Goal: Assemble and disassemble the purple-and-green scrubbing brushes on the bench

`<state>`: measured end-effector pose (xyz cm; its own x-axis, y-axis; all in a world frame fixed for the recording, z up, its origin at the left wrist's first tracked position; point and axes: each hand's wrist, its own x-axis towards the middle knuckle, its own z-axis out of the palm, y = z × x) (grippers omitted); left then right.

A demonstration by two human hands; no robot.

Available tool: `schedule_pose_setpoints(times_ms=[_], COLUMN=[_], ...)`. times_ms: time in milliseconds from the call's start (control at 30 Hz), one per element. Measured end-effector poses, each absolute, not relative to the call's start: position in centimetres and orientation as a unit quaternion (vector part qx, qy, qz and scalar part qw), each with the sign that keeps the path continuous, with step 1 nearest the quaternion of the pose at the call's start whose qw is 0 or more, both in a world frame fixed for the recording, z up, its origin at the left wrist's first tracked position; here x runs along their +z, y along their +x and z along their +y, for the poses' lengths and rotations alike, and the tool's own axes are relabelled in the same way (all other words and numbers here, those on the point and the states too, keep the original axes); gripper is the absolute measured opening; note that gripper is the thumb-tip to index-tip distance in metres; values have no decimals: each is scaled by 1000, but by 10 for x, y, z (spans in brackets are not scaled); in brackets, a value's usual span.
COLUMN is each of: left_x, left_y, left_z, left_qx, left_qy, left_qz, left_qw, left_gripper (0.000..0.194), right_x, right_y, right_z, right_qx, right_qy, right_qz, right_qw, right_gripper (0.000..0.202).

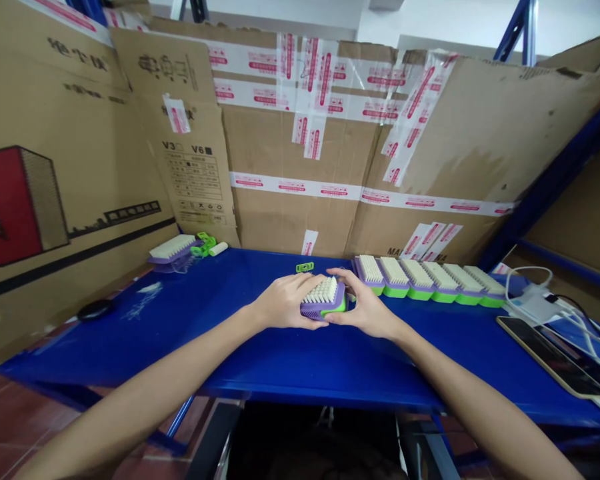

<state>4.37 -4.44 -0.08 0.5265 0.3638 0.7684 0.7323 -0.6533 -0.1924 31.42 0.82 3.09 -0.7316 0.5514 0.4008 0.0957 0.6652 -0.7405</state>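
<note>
Both hands hold one purple and green brush with cream bristles facing up, above the middle of the blue table. Fingers of my left hand wrap over its left side and part of the bristles. At its right end, my right hand grips the green and purple body between thumb and fingers. Just behind the hands lies a small green plastic piece. To the right, several similar brushes stand in a row with bristles up.
On the blue table, a purple brush part, green pieces and a white roll lie at back left. A black round object is at left. A phone and white cables are at right. Cardboard walls the back.
</note>
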Motion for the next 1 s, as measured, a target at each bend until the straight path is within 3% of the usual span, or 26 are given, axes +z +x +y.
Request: schedule_pose_setpoints(times_ms=[167,433,833,1000], left_x=[-5,-9,6,6], left_y=[40,47,47,50], left_z=[-39,-42,-48,-48], left_qx=[-336,-332,-367,-359], left_qy=[-828,-820,-843,-843], left_qz=[-373,-411,-318,-329], left_qw=[249,220,229,228], left_gripper=[93,99,95,95], right_x=[27,27,36,31], right_y=[311,309,318,318], right_z=[7,-3,8,11], right_qx=[207,127,331,323], right_qy=[-233,-239,-202,-180], right_qz=[-892,-902,-865,-872], right_qw=[327,336,319,321], right_gripper=[91,92,103,96])
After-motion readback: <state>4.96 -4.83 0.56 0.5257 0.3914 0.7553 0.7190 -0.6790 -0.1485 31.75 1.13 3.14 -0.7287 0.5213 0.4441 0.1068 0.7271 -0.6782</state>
